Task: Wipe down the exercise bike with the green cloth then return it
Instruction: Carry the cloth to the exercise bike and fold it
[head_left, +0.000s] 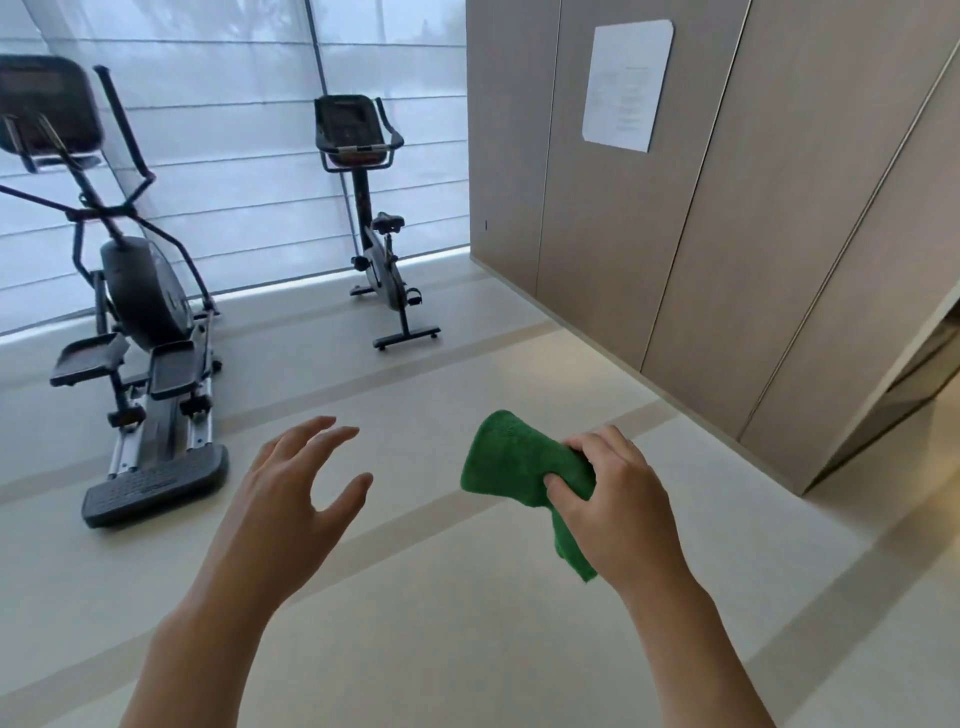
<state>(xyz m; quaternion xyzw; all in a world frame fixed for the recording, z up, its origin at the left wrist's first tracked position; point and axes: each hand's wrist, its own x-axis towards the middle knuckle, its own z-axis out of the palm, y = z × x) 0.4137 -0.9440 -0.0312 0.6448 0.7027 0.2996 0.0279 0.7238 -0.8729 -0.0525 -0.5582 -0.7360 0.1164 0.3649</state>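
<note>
The black exercise bike (382, 244) stands upright by the window at the far middle, with a console, a saddle and a T-shaped foot. It is well beyond both hands. My right hand (618, 499) holds the bunched green cloth (511, 457) in front of me at lower right; one end of the cloth hangs below the palm. My left hand (296, 499) is raised at lower middle, fingers spread, holding nothing.
A black elliptical trainer (140, 322) stands at the left by the window. Beige wall panels (727, 234) with a white paper sheet (626, 85) run along the right. Pale floor (441, 597) with darker stripes stretches between me and the bike.
</note>
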